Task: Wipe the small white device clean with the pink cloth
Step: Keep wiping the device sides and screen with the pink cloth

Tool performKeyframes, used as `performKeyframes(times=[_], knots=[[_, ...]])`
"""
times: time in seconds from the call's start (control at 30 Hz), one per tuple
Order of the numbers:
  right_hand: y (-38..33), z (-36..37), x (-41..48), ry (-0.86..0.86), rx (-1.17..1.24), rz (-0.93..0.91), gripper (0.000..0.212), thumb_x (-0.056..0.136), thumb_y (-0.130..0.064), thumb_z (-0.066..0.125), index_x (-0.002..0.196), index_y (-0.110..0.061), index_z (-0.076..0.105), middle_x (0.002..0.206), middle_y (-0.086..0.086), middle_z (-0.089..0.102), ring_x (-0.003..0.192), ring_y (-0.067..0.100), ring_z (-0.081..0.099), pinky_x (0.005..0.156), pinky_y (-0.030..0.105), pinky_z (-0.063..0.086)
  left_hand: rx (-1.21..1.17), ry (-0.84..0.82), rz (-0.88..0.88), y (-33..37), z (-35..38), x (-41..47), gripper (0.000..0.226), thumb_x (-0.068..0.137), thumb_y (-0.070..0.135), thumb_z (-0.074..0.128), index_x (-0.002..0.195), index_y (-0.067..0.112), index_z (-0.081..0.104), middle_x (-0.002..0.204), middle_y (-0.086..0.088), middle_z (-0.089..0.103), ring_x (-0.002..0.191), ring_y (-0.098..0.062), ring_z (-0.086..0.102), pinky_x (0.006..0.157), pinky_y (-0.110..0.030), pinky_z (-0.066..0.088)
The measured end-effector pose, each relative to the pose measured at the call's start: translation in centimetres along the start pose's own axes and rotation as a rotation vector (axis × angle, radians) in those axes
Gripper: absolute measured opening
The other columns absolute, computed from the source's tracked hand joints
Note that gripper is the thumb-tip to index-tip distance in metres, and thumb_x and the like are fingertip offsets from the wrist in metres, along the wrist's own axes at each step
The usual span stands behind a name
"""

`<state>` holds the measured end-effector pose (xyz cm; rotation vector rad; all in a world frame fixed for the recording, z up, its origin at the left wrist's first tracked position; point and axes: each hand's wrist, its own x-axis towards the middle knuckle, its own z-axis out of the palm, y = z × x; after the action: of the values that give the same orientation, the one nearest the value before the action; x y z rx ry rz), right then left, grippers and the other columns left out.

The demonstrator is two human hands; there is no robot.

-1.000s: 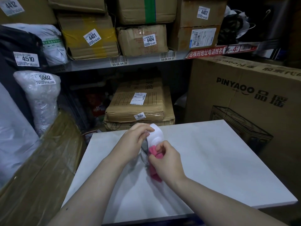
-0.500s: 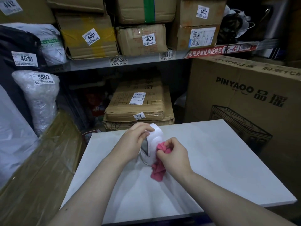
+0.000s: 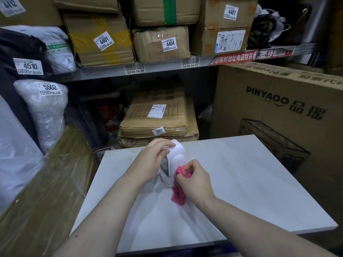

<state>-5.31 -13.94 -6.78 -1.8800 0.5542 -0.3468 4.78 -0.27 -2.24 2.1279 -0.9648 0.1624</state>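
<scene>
A small white device with a grey screen on its left face stands upright on the white tabletop. My left hand grips it from the left, fingers curled over its top. My right hand pinches a bunched pink cloth and presses it against the device's lower right side. The cloth's loose end hangs down to the tabletop.
A large PINYAOO cardboard box stands to the right of the table. Behind are shelves with labelled cartons and a flat parcel. Wrapped packages and a brown wrapped bundle crowd the left.
My right hand with the pink cloth moved up the device's right side and has come back down a little. My left hand kept its grip on the device.
</scene>
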Motion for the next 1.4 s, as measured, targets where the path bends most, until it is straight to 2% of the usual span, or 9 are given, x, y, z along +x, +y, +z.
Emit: performKeyframes(times=[0.23,0.33,0.43,0.57,0.83,0.93,1.2,1.33,1.4], knots=[[-0.6,1.2,-0.9,-0.032,0.042,-0.024,0.023,0.078,-0.020,0.081,0.074,-0.015,0.059,0.068,-0.007,0.066,0.058,-0.001,0.058,0.055,0.012,0.045,0.001,0.010,0.006,0.1,0.0,-0.1,0.025,0.098,0.006,0.052,0.113,0.021,0.067,0.117,0.017,0.058,0.110,0.016,0.048,0.090,-0.001,0.031],[-1.0,0.7,-1.0,-0.033,0.045,-0.014,0.022,0.078,-0.019,0.080,0.076,-0.011,0.060,0.066,-0.006,0.065,0.050,0.000,0.058,0.048,0.013,0.045,-0.009,0.007,0.001,0.2,0.1,0.0,0.025,0.099,0.007,0.052,0.112,0.022,0.067,0.118,0.017,0.058,0.109,0.014,0.049,0.089,-0.001,0.032],[-1.2,0.1,-1.0,-0.038,0.108,0.017,0.015,0.082,-0.008,0.074,0.083,-0.001,0.060,0.066,-0.004,0.062,0.040,0.001,0.056,0.037,0.011,0.040,-0.007,0.001,-0.004,0.3,0.1,0.1,0.025,0.099,0.009,0.051,0.113,0.024,0.067,0.118,0.017,0.059,0.111,0.011,0.049,0.089,-0.001,0.032],[-0.7,-0.2,-0.3,0.031,0.057,-0.001,0.013,0.080,-0.012,0.072,0.081,-0.011,0.059,0.075,-0.004,0.066,0.059,-0.001,0.059,0.051,0.008,0.044,-0.009,-0.006,-0.009,0.4,-0.1,0.0,0.025,0.100,0.010,0.051,0.114,0.025,0.066,0.119,0.016,0.059,0.111,0.011,0.048,0.088,-0.001,0.031],[-0.2,-1.3,1.4,0.044,0.064,0.048,0.010,0.087,-0.012,0.067,0.092,-0.020,0.064,0.087,-0.008,0.069,0.080,0.008,0.065,0.062,0.013,0.043,-0.015,-0.021,-0.032,0.7,-0.2,-0.2,0.026,0.100,0.012,0.051,0.114,0.028,0.065,0.121,0.016,0.058,0.111,0.009,0.049,0.089,-0.003,0.033],[0.0,-1.1,1.1,0.021,0.050,0.062,0.011,0.088,-0.012,0.066,0.096,-0.020,0.063,0.090,-0.008,0.068,0.080,0.004,0.063,0.061,0.014,0.043,-0.012,-0.022,-0.031,0.7,-0.3,-0.2,0.027,0.100,0.012,0.050,0.114,0.028,0.065,0.121,0.016,0.058,0.111,0.009,0.049,0.090,-0.003,0.033],[-0.5,-0.5,-0.9,0.014,0.152,0.076,0.011,0.088,-0.006,0.066,0.098,-0.008,0.060,0.080,-0.005,0.065,0.054,-0.013,0.060,0.048,0.005,0.041,-0.002,-0.039,-0.088,0.6,-0.5,-0.2,0.028,0.100,0.016,0.050,0.119,0.033,0.062,0.119,0.023,0.054,0.111,0.004,0.048,0.088,-0.001,0.031],[-1.3,0.4,-2.2,-0.057,0.223,0.095,0.011,0.087,0.001,0.066,0.091,0.004,0.057,0.053,-0.008,0.061,0.034,0.000,0.054,0.034,0.012,0.040,-0.004,-0.033,-0.077,1.1,-0.4,-0.1,0.027,0.100,0.013,0.051,0.118,0.029,0.063,0.116,0.019,0.056,0.105,0.004,0.049,0.086,-0.001,0.032],[-1.5,0.7,-2.6,-0.081,0.225,0.099,0.016,0.086,0.000,0.071,0.087,0.004,0.056,0.049,-0.008,0.061,0.034,0.008,0.056,0.033,0.018,0.043,-0.003,-0.028,-0.073,1.2,-0.4,-0.2,0.027,0.100,0.012,0.051,0.119,0.027,0.063,0.117,0.018,0.056,0.105,0.006,0.048,0.085,0.001,0.031]])
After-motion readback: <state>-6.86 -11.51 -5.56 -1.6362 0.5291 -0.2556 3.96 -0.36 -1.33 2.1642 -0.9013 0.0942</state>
